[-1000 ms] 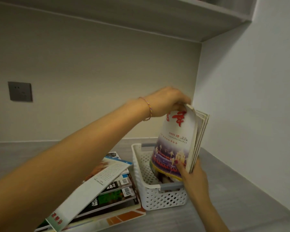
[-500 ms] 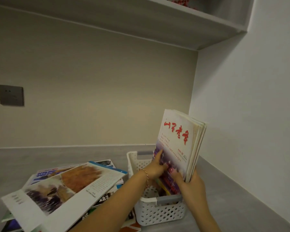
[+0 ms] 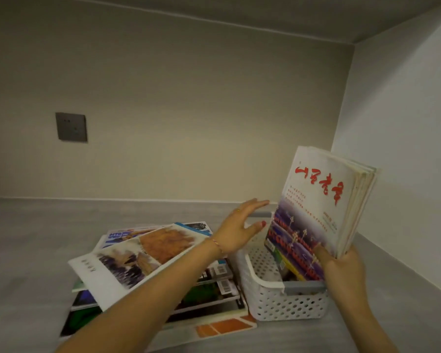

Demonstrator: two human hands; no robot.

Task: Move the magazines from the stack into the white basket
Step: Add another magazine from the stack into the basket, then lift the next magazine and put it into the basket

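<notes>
Grey counter (image 3: 36, 238) holds a magazine stack (image 3: 148, 261) left of the white basket (image 3: 278, 299). Right hand (image 3: 341, 268) grips upright magazines (image 3: 316, 212) in it; left hand (image 3: 239, 230) hovers, fingers straight, holding nothing.

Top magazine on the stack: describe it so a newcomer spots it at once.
Left of the white basket a stack of magazines lies flat on the grey counter. The top magazine sits askew, partly under the left forearm. Only it has a white cover with a brown and dark ink painting.
</notes>
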